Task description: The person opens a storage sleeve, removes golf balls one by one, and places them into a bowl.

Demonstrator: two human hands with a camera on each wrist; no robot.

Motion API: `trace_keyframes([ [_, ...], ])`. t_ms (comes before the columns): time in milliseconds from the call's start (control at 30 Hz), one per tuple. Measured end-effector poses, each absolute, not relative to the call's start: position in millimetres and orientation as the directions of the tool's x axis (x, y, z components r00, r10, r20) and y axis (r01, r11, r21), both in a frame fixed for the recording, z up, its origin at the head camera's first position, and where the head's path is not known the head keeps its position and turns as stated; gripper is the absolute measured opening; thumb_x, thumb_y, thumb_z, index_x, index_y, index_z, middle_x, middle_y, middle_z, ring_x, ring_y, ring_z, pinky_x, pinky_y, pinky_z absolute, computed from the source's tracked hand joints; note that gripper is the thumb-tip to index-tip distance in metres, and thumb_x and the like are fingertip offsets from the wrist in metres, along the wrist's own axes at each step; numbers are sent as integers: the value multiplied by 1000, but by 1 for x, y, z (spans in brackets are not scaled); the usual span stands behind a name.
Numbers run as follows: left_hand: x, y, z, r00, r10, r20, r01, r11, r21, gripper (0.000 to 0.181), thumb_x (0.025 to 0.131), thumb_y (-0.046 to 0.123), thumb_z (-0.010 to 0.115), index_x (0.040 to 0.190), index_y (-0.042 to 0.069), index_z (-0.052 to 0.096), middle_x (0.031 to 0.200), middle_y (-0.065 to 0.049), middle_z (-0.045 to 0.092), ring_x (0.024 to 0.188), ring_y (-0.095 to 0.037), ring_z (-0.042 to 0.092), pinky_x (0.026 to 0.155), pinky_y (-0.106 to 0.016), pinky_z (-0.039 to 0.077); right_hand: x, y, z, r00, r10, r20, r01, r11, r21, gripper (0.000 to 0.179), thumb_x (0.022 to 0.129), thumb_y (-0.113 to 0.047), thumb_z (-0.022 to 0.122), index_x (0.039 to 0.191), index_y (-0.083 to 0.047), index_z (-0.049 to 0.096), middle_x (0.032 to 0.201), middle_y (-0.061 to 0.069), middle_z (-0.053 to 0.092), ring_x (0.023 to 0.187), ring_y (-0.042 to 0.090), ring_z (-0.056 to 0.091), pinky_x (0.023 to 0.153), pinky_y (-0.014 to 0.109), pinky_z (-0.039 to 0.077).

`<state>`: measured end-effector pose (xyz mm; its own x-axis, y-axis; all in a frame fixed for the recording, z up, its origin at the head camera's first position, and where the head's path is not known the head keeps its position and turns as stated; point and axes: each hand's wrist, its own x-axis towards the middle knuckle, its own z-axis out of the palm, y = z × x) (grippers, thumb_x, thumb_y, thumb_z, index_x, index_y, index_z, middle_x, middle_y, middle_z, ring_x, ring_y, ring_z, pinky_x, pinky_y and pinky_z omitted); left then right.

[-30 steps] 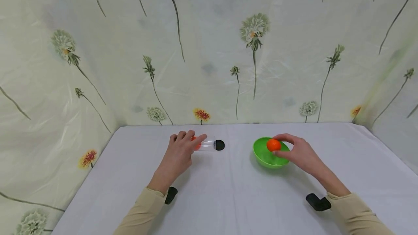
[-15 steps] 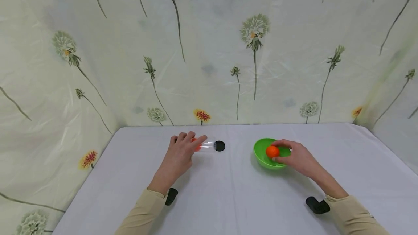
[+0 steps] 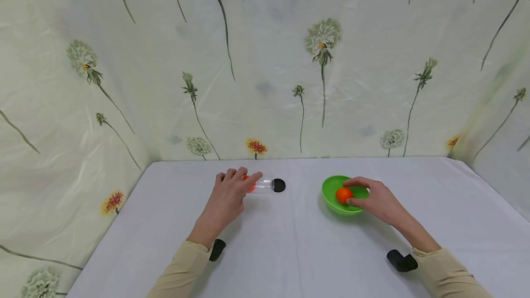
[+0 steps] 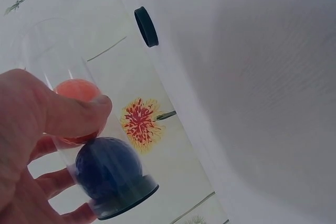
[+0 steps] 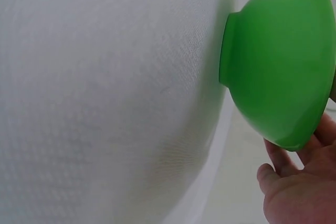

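Orange ball [image 3: 343, 195] sits pinched in our right hand [image 3: 378, 200] inside the green bowl [image 3: 331, 189]. Our left hand [image 3: 227, 196] grips the clear tube [image 3: 262, 185]; we read no writing anywhere.

No text, label, brand, number or sign can be read in any of the views. The wall covering [image 3: 265, 59] bears only printed dandelions and small flowers, with no lettering among them. The green bowl [image 3: 331, 197], the clear tube [image 4: 105, 129] with its black cap, the loose black lid [image 3: 279, 185] and the white table [image 3: 290, 252] are all plain and unmarked.
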<state>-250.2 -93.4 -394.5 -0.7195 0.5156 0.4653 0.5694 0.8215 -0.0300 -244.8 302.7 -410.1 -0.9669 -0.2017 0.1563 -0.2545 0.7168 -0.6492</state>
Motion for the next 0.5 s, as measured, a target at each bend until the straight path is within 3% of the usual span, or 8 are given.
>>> trace_keyframes([
  [500, -251, -95, -396, -716, 514, 473, 572, 820, -25, 64, 84, -8, 64, 136, 27, 53, 113, -3, 51, 104, -26, 49, 84, -44, 39, -240, 298, -398, -961, -197, 192, -275, 707, -652, 42, 88, -25, 75, 125, -8, 65, 132, 16, 59, 129, 40, 42, 102, 63, 29],
])
